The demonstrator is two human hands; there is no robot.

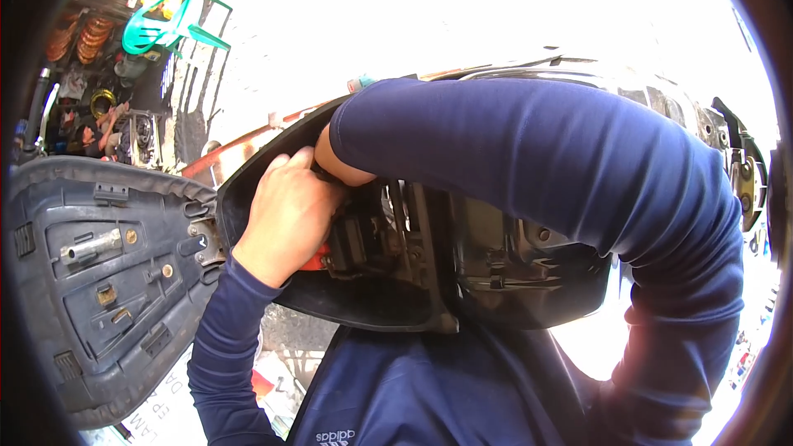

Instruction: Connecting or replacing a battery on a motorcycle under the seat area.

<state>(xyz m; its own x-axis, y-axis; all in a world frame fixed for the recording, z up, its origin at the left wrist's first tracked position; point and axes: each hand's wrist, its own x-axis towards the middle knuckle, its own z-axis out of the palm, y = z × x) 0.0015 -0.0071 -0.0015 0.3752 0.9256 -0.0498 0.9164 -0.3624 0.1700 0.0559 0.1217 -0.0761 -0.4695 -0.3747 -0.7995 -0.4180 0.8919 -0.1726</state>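
A motorbike's black under-seat compartment (388, 310) lies open in front of me, and both my hands reach into it. My left hand (293, 206) is at its left end, back of the hand up, knuckles bent and fingertips out of sight. It looks closed, though what it grips is hidden. My right hand (340, 167) comes in from the far side beside it; only the wrist and heel of the hand show, and its fingers are hidden. A small red part (315, 259) sits under my left wrist. Dark frame and engine parts (376, 239) show through the opening.
The flipped-up seat (107, 272), underside showing, is joined to the compartment by a metal hinge (208, 244) on the left. Farther off are a green plastic chair (169, 25), orange coils (95, 40) and assorted parts. The bike's dark bodywork (529, 281) extends to the right.
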